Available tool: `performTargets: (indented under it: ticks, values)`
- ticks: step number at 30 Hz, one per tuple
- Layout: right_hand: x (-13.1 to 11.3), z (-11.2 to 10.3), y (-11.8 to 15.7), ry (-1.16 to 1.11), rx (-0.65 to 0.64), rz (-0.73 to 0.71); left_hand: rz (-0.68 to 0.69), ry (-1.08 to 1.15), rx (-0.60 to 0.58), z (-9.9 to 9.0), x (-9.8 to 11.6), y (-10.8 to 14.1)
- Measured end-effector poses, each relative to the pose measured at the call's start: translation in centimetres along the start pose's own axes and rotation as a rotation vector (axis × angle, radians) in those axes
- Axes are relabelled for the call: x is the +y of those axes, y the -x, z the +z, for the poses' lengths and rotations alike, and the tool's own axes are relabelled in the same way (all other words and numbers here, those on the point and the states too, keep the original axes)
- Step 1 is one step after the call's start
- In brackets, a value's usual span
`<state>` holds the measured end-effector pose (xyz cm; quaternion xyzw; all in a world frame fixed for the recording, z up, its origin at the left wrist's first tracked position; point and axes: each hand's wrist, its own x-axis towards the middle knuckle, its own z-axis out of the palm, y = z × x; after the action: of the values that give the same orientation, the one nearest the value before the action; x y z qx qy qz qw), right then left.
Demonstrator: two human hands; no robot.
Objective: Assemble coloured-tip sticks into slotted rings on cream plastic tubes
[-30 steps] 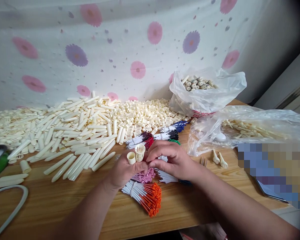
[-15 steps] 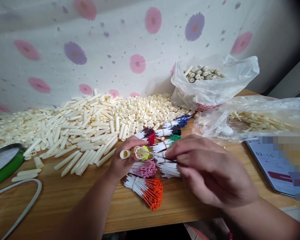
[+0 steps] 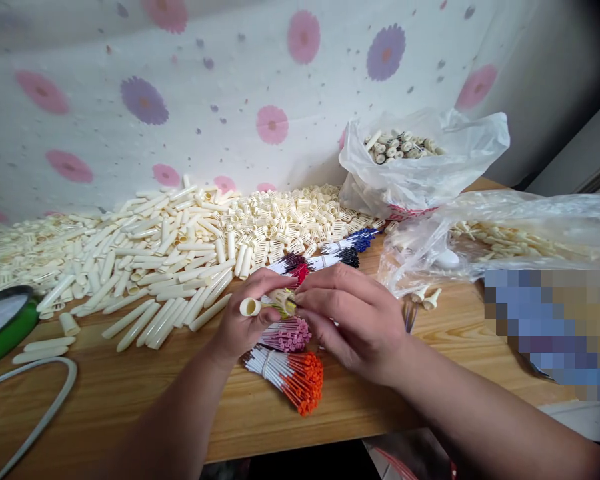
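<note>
My left hand (image 3: 240,327) is closed around two cream plastic pen tubes. One hollow tube (image 3: 250,307) shows its open end towards me. The other, a slotted tube (image 3: 281,300), points its mouth at my right hand. My right hand (image 3: 347,320) pinches at that mouth, where the dark end of a thin pen refill (image 3: 292,304) shows; the rest is hidden. Below the hands lie bundles of refills with pink tips (image 3: 289,333) and orange tips (image 3: 306,387). Red (image 3: 300,271), black (image 3: 347,257) and blue bundles (image 3: 363,239) lie behind.
Cream barrels (image 3: 165,267) and slotted pieces (image 3: 285,217) are heaped along the back. A white plastic bag (image 3: 410,183) of parts stands back right, with a clear bag (image 3: 520,243) before it. A green-rimmed object (image 3: 10,337) and white cable (image 3: 50,420) are left.
My right hand has moved left to the slotted tube's mouth, and the refill it held is now mostly out of sight. Small cream parts right of it are uncovered. The view has shifted slightly.
</note>
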<state>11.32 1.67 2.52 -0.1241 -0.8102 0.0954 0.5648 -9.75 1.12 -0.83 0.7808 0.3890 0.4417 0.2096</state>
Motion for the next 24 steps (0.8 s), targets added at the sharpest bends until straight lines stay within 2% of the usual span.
performTargets:
  ticks: [5,11,15,18,24]
  values:
    - [0.8,0.0,0.4,0.115,-0.042,0.081,0.006,-0.137,0.099,-0.2,0.2,-0.1]
    - [1.1,0.1,0.5,0.153,-0.017,0.123,0.063,-0.245,0.208,0.1,0.6,-0.1]
    - [1.3,0.5,0.4,0.098,-0.019,0.152,0.06,-0.279,0.269,0.4,0.8,0.0]
    - [1.5,0.8,0.5,0.002,-0.017,0.227,0.052,-0.28,0.291,0.6,0.8,0.0]
    - [1.7,1.9,0.9,-0.142,0.059,0.349,0.049,-0.296,0.343,0.9,1.1,0.0]
